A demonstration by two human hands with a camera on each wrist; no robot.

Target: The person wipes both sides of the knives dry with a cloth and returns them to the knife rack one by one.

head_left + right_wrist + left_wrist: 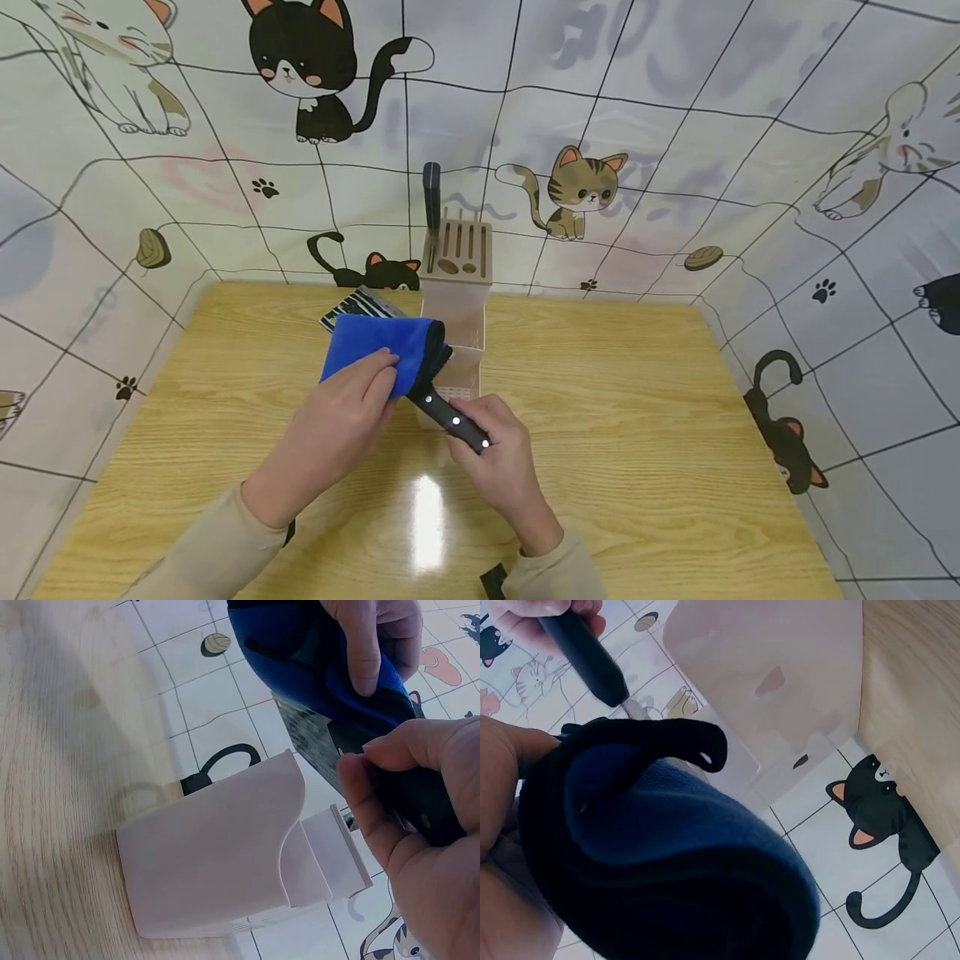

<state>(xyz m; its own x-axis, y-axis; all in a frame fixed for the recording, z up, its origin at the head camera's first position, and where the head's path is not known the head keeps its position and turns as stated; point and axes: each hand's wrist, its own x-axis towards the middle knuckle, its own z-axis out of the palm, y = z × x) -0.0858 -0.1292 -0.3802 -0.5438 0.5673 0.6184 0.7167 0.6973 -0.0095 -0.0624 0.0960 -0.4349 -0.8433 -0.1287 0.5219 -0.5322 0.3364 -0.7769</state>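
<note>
My right hand [498, 454] grips the black riveted handle [455, 421] of a wide-bladed knife, held slanting above the table. Around its blade [358, 305] lies a folded blue cloth [360, 337] with black edging. My left hand [337, 417] holds the cloth against the blade, thumb and fingers on either side. Beyond the cloth a streaky, shiny end of the blade shows; the rest is hidden. In the left wrist view the cloth's rolled edge [667, 735] fills the middle. The right wrist view shows the right fingers [405, 746] curled round the handle.
Just behind the hands a pale pink knife holder [453, 296] stands on the wooden table [615, 400]. Its slotted top carries another black-handled knife [432, 196], upright at the left. A cat-printed tile-pattern sheet [465, 108] encloses the back and sides.
</note>
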